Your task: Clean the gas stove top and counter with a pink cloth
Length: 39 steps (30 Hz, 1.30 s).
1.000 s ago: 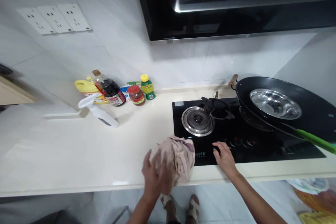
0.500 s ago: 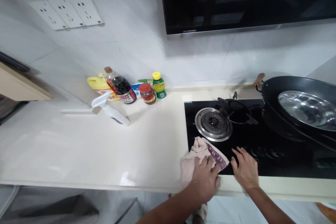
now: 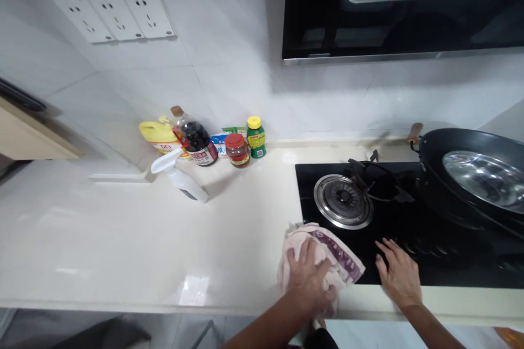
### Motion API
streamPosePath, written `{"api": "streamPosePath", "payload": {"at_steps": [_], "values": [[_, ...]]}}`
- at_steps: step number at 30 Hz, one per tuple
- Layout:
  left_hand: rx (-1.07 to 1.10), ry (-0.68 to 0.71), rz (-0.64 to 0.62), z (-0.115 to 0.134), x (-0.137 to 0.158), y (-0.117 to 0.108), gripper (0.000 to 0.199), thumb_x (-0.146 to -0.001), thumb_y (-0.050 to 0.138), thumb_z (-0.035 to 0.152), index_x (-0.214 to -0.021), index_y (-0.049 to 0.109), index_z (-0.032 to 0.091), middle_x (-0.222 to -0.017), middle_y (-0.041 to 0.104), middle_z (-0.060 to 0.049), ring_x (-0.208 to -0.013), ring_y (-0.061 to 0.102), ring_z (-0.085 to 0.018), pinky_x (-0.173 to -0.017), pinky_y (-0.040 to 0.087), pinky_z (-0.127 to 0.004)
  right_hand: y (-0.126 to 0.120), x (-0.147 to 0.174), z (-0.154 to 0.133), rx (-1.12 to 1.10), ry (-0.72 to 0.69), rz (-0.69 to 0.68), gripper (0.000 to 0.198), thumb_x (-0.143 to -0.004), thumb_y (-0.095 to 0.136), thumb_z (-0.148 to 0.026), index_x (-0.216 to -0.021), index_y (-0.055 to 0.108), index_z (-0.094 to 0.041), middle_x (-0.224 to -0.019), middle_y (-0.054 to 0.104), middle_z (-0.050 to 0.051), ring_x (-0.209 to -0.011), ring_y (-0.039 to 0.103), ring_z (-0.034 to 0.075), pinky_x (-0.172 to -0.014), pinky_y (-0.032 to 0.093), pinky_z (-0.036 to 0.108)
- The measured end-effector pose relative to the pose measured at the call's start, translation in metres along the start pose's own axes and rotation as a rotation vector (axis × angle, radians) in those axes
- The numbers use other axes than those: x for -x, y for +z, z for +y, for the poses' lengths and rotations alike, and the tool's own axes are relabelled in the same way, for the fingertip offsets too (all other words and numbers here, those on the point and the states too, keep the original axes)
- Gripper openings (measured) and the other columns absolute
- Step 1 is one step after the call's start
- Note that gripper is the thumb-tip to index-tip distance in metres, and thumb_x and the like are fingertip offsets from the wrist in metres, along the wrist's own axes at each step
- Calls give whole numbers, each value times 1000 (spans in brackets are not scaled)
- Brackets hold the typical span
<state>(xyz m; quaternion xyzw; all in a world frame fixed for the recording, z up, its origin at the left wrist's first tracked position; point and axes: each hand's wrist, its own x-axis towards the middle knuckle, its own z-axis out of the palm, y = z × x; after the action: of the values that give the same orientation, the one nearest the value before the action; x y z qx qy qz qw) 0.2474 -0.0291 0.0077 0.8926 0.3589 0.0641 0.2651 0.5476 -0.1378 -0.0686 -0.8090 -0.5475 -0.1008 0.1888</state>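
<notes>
My left hand (image 3: 308, 277) presses down on a pale pink cloth (image 3: 335, 244) with a purple band, its fingers curled into the folds. The cloth lies bunched across the counter's front part and the near left corner of the black gas cooktop (image 3: 387, 248). My right hand (image 3: 399, 272) rests on the cooktop's front edge, fingers spread, with nothing in it. Beyond the cloth is a round burner (image 3: 344, 202). A dark pan support (image 3: 382, 177) sits tilted, off-centre, at the burner's right side.
A wok (image 3: 434, 147) holding a shiny metal bowl (image 3: 483, 177) stands at the right. On the pale counter (image 3: 135, 251) lies a white spray bottle (image 3: 180, 177). By the wall stand a dark sauce bottle (image 3: 196, 139), a red-lidded jar (image 3: 237, 151) and a green bottle (image 3: 256, 139). A range hood (image 3: 388, 16) hangs above.
My left hand has shifted left over the cloth, which is more bunched, with its purple band showing more. My right hand stays at about the same place on the cooktop. The view has shifted slightly.
</notes>
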Motion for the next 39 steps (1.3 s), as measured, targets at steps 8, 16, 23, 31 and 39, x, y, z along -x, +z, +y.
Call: {"api": "streamPosePath", "payload": {"at_steps": [8,16,23,31,39], "values": [[-173,-270,46,-104,79,-52,77,-82,71,56,-154,46,42,-170,39,-9,-157,32,-41,-124,16,-75,7,3,6,-32,19,-5,45,-98,42,-42,-132,63,-23,-140,64,14,-137,55,35,-106,44,54],[-406,-691,199,-156,123,-64,63,-83,63,50,-144,61,35,-171,37,-13,-162,21,-40,-116,35,-69,8,2,1,-42,15,21,46,-96,42,-43,-131,65,-25,-138,66,13,-133,58,36,-100,46,54],[-325,-668,251,-167,-13,-108,73,-88,59,63,-145,57,18,-169,29,-29,-159,19,-49,-116,29,-75,6,1,-3,-17,2,21,43,-98,41,-42,-128,66,-24,-137,67,12,-130,60,35,-99,46,51],[-273,-390,249,-171,-208,-131,52,-96,54,44,-144,59,24,-172,29,-19,-162,18,-37,-125,26,-60,4,-1,-6,-11,31,-25,40,-99,45,-38,-130,67,-26,-139,66,11,-133,59,33,-103,46,50],[-206,-423,227,-154,-316,-126,72,-93,50,67,-153,49,26,-175,22,-19,-163,16,-40,-126,22,-67,-6,-7,-12,-33,29,-26,36,-101,48,-34,-131,64,-24,-140,65,11,-135,56,31,-106,43,49]]}}
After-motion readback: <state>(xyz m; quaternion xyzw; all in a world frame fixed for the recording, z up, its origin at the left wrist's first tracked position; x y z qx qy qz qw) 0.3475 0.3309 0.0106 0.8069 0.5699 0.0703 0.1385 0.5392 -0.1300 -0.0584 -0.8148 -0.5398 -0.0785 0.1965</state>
